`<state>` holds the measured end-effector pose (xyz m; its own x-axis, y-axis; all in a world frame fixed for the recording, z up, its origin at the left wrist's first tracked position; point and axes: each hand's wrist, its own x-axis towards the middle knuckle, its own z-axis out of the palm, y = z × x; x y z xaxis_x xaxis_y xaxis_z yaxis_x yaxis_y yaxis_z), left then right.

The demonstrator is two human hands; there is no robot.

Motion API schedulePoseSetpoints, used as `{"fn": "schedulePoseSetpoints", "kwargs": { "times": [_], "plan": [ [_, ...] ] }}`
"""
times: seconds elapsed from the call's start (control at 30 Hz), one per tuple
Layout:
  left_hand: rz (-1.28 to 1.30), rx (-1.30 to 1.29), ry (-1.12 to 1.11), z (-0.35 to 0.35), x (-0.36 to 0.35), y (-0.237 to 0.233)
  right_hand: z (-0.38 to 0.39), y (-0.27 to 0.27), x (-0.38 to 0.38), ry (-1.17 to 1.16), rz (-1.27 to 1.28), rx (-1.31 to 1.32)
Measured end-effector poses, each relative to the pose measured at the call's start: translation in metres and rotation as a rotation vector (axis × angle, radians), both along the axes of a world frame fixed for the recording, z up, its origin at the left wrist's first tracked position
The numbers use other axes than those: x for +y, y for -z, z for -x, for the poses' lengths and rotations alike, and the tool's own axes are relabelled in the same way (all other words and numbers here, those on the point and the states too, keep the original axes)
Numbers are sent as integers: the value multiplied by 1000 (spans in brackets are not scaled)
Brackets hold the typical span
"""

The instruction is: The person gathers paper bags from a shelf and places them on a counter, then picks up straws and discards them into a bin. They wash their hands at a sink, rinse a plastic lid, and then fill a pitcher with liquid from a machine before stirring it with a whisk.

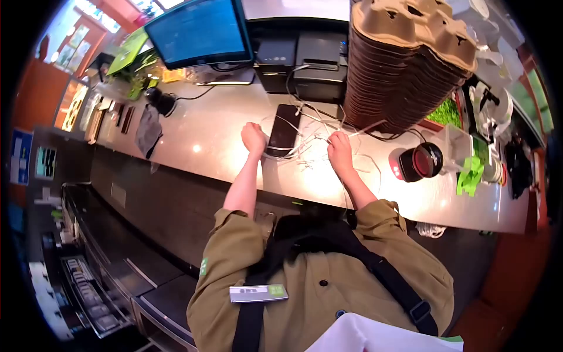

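A tangle of thin white cords [316,120] lies on the metal counter, spreading around and partly across a black smartphone [284,130]. My left hand [254,139] is closed just left of the phone, and a strand of the cord runs up to it. To the right of the phone, my right hand [339,149] has its fingers pinched on the white cord, with loose strands hanging down and trailing beside it. The exact grip of each hand's fingertips is too small to make out.
Behind the cords stand two black printers [319,67] and a monitor [199,34]. A tall stack of cardboard cup carriers [404,76] rises at the right, near a black-and-red scanner [427,159] and a clear plastic container [456,146]. A grey cloth [149,132] lies at left.
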<state>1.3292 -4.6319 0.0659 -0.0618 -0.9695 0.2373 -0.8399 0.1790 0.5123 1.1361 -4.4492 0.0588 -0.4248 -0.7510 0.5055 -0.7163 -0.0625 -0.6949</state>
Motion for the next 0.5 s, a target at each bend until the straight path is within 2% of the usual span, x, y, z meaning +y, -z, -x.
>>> {"fn": "schedulePoseSetpoints", "kwargs": {
  "times": [0.03,0.17,0.2,0.23,0.3,0.37,0.43,0.5],
  "plan": [
    [5,65,19,2,-1,2,1,1,2,-9,-5,-37],
    [303,63,447,51,12,-56,10,-5,3,-108,-43,-176],
    [421,63,523,73,11,-54,11,-1,2,-122,-12,-153],
    [438,110,474,89,1,-33,8,-1,5,-117,-24,-170],
    [77,140,409,112,3,-29,8,-6,4,-105,-33,-193],
    [-140,396,502,126,16,-34,10,-4,4,-87,-6,-137],
    [-194,591,505,131,38,-39,7,-6,5,-55,10,-122],
    [-172,514,673,124,54,-53,5,3,2,-15,59,-121]
  ]
}}
